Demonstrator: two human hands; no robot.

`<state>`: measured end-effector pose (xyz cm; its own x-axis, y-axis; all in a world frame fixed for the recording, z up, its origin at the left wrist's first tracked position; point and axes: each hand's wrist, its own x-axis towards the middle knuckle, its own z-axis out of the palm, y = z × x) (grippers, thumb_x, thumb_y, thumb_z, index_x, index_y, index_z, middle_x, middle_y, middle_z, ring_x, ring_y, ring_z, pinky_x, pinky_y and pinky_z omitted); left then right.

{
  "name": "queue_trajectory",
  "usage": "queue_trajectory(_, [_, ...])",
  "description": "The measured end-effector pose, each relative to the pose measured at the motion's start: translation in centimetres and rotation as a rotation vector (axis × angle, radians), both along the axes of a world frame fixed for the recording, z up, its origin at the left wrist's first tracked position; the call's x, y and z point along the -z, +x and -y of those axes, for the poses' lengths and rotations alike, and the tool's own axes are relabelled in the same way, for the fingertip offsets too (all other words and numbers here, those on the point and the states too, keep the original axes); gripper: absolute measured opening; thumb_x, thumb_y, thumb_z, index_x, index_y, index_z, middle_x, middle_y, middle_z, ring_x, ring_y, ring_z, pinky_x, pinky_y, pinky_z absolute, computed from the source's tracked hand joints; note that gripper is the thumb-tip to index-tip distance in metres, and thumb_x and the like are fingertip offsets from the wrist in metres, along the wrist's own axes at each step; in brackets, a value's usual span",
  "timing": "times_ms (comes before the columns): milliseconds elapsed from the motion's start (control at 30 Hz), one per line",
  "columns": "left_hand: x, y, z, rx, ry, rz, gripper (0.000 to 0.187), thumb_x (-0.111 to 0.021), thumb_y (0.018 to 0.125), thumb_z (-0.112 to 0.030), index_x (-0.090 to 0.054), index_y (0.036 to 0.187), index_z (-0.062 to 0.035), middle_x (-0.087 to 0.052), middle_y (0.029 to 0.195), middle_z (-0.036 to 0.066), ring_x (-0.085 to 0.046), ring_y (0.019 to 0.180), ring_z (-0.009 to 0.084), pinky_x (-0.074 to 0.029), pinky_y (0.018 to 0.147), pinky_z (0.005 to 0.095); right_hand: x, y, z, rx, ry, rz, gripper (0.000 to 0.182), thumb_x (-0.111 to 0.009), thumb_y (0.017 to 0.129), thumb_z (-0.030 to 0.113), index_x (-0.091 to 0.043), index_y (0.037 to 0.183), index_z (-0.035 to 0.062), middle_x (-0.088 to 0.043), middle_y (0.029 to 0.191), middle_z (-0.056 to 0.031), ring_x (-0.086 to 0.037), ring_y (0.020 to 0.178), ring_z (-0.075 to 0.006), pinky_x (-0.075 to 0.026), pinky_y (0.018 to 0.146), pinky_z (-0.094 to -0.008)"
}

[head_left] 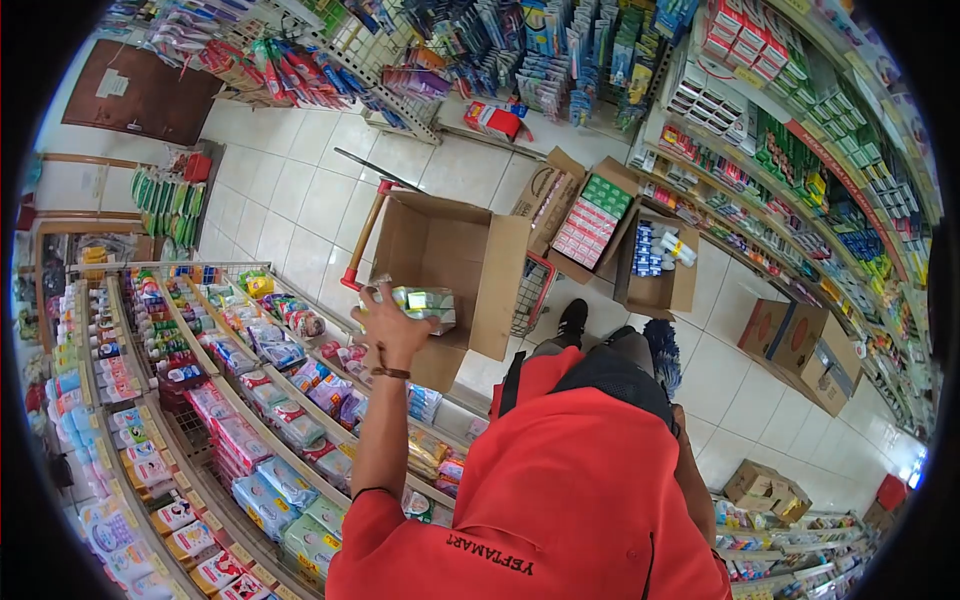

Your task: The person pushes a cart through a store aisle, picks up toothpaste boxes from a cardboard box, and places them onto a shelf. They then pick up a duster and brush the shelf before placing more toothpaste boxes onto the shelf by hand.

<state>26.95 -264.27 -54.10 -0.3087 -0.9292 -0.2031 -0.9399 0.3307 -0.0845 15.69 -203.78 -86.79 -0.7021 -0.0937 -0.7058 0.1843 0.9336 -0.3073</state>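
Note:
My left hand (393, 327), a dark band at its wrist, reaches over the near end of an opened cardboard carton (430, 235). Thumb and fingers spread wide around a clear-wrapped pack of green and white items (432, 303) at the carton's near side; the hand covers part of the pack. The carton's raised flap (500, 285) stands on the right. It rests in a shopping basket trolley (533, 293) with a red handle (368, 235). My right arm (692, 475) hangs beside my red shirt, its hand hidden.
Cartons of pink and green boxes (592, 225) and blue and white goods (655, 252) stand ahead by my shoes (572, 322). A closed carton (800, 350) lies right. Stocked shelves (270, 440) line the left and right (800, 150). A red packet (493, 121) lies far ahead.

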Motion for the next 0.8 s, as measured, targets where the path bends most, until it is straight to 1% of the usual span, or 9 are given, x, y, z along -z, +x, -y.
queue_trajectory(200, [1.6,2.6,-0.1,0.170,0.032,-0.240,0.108,-0.094,0.051,-0.043,-0.045,0.144,-0.0176,-0.034,0.147,0.020,-0.023,0.139,0.0502,-0.034,0.099,0.0761,3.1,-1.4,-1.0,-0.101,-0.039,0.004,0.050,-0.065,0.082,0.049,-0.072,0.084,0.0000,-0.070,0.085,-0.0263,-0.071,0.089,-0.0402,-0.053,0.074,-0.0492])
queue_trajectory(267, [0.8,2.5,-0.2,0.399,0.068,-0.198,0.111,-0.094,0.049,-0.048,-0.044,0.145,-0.0257,-0.029,0.155,0.015,-0.011,0.145,0.0517,-0.025,0.098,0.0846,3.9,-2.5,-0.7,-0.195,-0.030,-0.007,0.050,-0.065,0.081,0.050,-0.072,0.084,0.0004,-0.070,0.086,-0.0263,-0.071,0.089,-0.0398,-0.054,0.075,-0.0492])
queue_trajectory(300, [0.6,2.0,-0.6,0.351,0.096,-0.070,0.112,-0.094,0.046,-0.053,-0.044,0.144,-0.0314,-0.023,0.160,0.009,-0.003,0.149,0.0482,-0.017,0.097,0.0888,3.5,-2.7,-0.4,-0.180,0.015,0.022,0.050,-0.065,0.081,0.049,-0.073,0.085,0.0004,-0.070,0.087,-0.0267,-0.071,0.090,-0.0403,-0.054,0.076,-0.0492])
queue_trajectory(400, [-0.1,1.7,-0.3,0.440,0.179,-0.030,0.112,-0.093,0.045,-0.055,-0.044,0.144,-0.0315,-0.022,0.161,0.008,-0.004,0.150,0.0440,-0.015,0.100,0.0875,2.8,-2.8,0.6,-0.146,0.049,0.027,0.050,-0.065,0.081,0.049,-0.073,0.084,0.0000,-0.070,0.088,-0.0276,-0.070,0.092,-0.0410,-0.055,0.078,-0.0490])
queue_trajectory(433, [0.1,1.8,-0.1,0.492,0.155,-0.017,0.112,-0.093,0.045,-0.054,-0.043,0.143,-0.0312,-0.025,0.158,0.008,-0.012,0.149,0.0423,-0.027,0.101,0.0825,2.6,-2.8,0.8,-0.131,0.039,0.005,0.051,-0.065,0.082,0.050,-0.073,0.084,-0.0005,-0.070,0.089,-0.0282,-0.070,0.094,-0.0414,-0.054,0.079,-0.0489])
queue_trajectory(567, [0.0,2.6,1.5,0.646,0.206,-0.024,0.114,-0.094,0.042,-0.052,-0.044,0.143,-0.0330,-0.026,0.158,0.005,-0.017,0.148,0.0371,-0.029,0.100,0.0781,1.8,-2.7,1.1,-0.084,0.051,0.019,0.058,-0.061,0.086,0.055,-0.073,0.084,-0.0018,-0.069,0.090,-0.0294,-0.069,0.096,-0.0421,-0.054,0.079,-0.0488])
queue_trajectory(667, [-1.3,2.6,1.8,0.760,0.213,0.078,0.111,-0.096,0.045,-0.040,-0.044,0.143,-0.0332,-0.027,0.157,0.004,-0.020,0.147,0.0347,-0.036,0.097,0.0735,1.8,-2.3,1.1,-0.087,0.019,0.082,0.067,-0.055,0.091,0.062,-0.073,0.084,-0.0023,-0.069,0.089,-0.0306,-0.069,0.095,-0.0427,-0.053,0.077,-0.0490])
queue_trajectory(733, [-1.7,2.6,2.2,0.857,0.179,0.192,0.096,-0.089,0.055,-0.019,-0.047,0.140,-0.0291,-0.036,0.150,0.006,-0.029,0.142,0.0363,-0.042,0.094,0.0681,2.3,-1.7,0.9,-0.001,0.022,0.065,0.074,-0.049,0.093,0.066,-0.072,0.082,-0.0028,-0.068,0.086,-0.0308,-0.069,0.094,-0.0442,-0.052,0.075,-0.0495])
queue_trajectory(800, [0.8,3.6,3.7,0.836,0.208,0.102,0.089,-0.083,0.056,-0.011,-0.049,0.137,-0.0254,-0.041,0.142,0.008,-0.035,0.135,0.0374,-0.045,0.093,0.0632,3.4,-1.6,0.5,-0.038,0.019,0.069,0.074,-0.048,0.094,0.066,-0.072,0.082,-0.0031,-0.068,0.086,-0.0310,-0.069,0.093,-0.0449,-0.052,0.075,-0.0501])
